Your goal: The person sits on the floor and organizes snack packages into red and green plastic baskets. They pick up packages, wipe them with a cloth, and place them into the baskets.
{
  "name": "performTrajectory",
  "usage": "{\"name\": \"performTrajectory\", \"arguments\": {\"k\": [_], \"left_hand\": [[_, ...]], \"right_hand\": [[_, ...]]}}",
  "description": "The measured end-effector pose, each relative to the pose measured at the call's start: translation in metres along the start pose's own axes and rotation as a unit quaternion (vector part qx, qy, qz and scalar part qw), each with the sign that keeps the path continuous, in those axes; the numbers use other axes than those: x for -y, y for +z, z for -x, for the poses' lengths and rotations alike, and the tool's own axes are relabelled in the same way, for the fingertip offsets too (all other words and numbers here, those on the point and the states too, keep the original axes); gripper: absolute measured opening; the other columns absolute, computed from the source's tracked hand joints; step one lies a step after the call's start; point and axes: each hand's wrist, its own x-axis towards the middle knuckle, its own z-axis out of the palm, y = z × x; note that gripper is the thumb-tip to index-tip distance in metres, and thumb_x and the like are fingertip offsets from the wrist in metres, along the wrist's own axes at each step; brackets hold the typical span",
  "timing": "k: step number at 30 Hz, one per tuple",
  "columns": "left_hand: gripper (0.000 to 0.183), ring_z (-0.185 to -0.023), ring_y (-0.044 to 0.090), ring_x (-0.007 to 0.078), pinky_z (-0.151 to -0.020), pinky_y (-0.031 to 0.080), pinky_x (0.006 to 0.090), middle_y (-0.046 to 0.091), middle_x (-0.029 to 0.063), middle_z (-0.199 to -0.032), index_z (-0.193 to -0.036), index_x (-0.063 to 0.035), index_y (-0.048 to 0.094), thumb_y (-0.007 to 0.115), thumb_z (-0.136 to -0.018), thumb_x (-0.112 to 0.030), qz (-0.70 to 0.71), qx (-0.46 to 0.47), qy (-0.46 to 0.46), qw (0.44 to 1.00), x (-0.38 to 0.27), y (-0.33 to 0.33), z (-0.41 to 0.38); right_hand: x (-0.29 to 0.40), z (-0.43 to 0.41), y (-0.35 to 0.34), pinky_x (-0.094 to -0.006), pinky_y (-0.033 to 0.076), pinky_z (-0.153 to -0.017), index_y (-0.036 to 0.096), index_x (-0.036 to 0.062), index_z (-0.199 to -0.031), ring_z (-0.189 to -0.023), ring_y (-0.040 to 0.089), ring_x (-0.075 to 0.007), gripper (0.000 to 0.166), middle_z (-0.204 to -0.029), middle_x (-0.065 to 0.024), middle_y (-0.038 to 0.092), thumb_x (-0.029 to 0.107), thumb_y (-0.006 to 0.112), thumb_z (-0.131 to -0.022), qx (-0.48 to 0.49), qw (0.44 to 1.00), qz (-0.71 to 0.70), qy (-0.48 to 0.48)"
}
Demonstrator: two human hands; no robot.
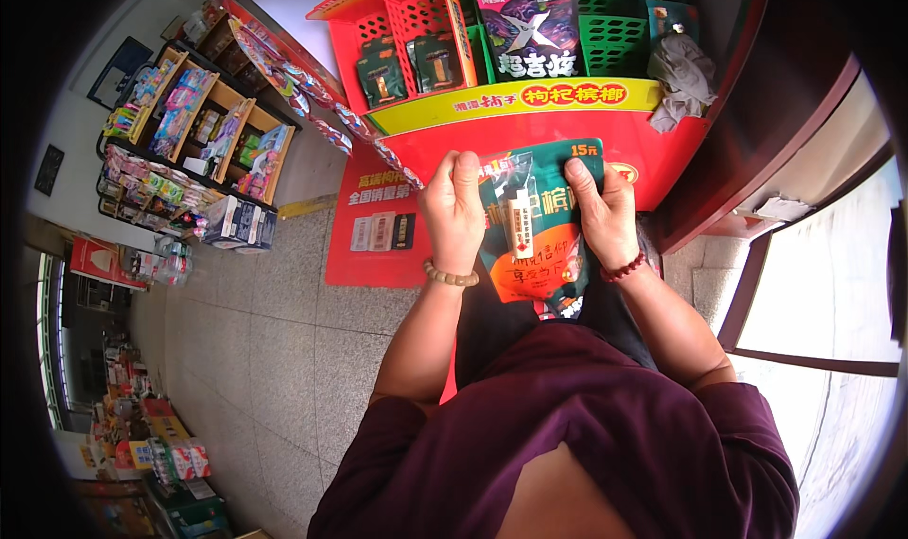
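Note:
My left hand (456, 209) grips the left edge of a green and orange betel-nut pouch (546, 216), its thumb pointing up. On the opposite edge, my right hand (611, 216) holds the same pouch with the thumb across its front. A cream stick-shaped item with a dark top, apparently a lighter (521, 227), lies against the pouch front in a clear plastic sleeve (512, 174). Printed writing covers the pouch. Below it, part of another printed packet (569, 306) shows by my lap.
Ahead stands a red display stand (433, 138) with a red basket (352, 35) of dark green pouches, a purple pouch (530, 32) and a crumpled grey cloth (679, 74). Stocked snack shelves (206, 124) and a carton (241, 225) stand left. A bright doorway (816, 291) lies right.

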Motion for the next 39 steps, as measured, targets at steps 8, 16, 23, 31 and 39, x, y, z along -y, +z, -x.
{"name": "performTrajectory", "arguments": {"k": [8, 16, 23, 31, 39], "left_hand": [[0.039, -0.052, 0.029, 0.0025, -0.045, 0.026, 0.0221, 0.035, -0.0079, -0.056, -0.064, -0.0038, 0.051, 0.047, -0.093, -0.03, 0.033, -0.027, -0.047, 0.998, 0.0, -0.004, -0.015], [0.029, -0.077, 0.049, 0.0049, -0.068, 0.04, 0.0204, 0.057, -0.0012, -0.086, -0.097, 0.0004, 0.057, 0.047, -0.093, -0.026, 0.142, 0.096, -0.15, 0.974, 0.002, 0.012, 0.017], [0.028, -0.065, 0.035, 0.0019, -0.057, 0.033, 0.02, 0.041, -0.0068, -0.07, -0.077, -0.0039, 0.05, 0.043, -0.095, -0.024, 0.081, 0.001, -0.103, 0.991, 0.007, 0.017, 0.03], [0.033, -0.066, 0.036, 0.0039, -0.059, 0.034, 0.0196, 0.04, -0.0046, -0.069, -0.074, -0.0014, 0.046, 0.04, -0.096, -0.025, 0.119, -0.081, -0.078, 0.987, 0.024, 0.004, 0.007], [0.031, -0.067, 0.037, 0.0041, -0.061, 0.036, 0.0206, 0.041, -0.0038, -0.07, -0.076, -0.0003, 0.046, 0.039, -0.096, -0.024, 0.138, -0.115, -0.073, 0.981, 0.03, 0.007, 0.005]], "right_hand": [[-0.004, -0.003, -0.001, -0.0239, 0.044, -0.053, 0.063, -0.0017, -0.08, -0.06, 0.053, -0.0034, 0.03, -0.061, -0.0031, 0.06, 0.027, 0.059, -0.086, -0.007, 0.99, 0.138, -0.041], [0.003, -0.036, -0.011, -0.0213, 0.041, -0.053, 0.062, -0.0022, -0.08, -0.059, 0.048, -0.0032, 0.037, -0.063, 0.0013, 0.058, 0.033, 0.057, -0.087, -0.037, 0.993, 0.105, -0.034], [-0.003, -0.047, -0.01, -0.0203, 0.046, -0.064, 0.061, -0.0013, -0.093, -0.071, 0.055, -0.0047, 0.03, -0.082, -0.0017, 0.063, 0.027, 0.062, -0.084, 0.031, 0.999, -0.036, 0.013], [-0.029, 0.012, -0.027, -0.0163, 0.043, -0.049, 0.055, 0.0023, -0.097, -0.061, 0.052, -0.0025, 0.027, -0.07, 0.0037, 0.054, 0.026, 0.061, -0.085, 0.164, 0.971, -0.025, 0.172], [-0.017, 0.017, -0.026, -0.019, 0.049, -0.061, 0.056, 0.0027, -0.099, -0.071, 0.057, -0.0055, 0.023, -0.078, 0.0001, 0.059, 0.015, 0.064, -0.082, 0.162, 0.967, -0.038, 0.195]]}}
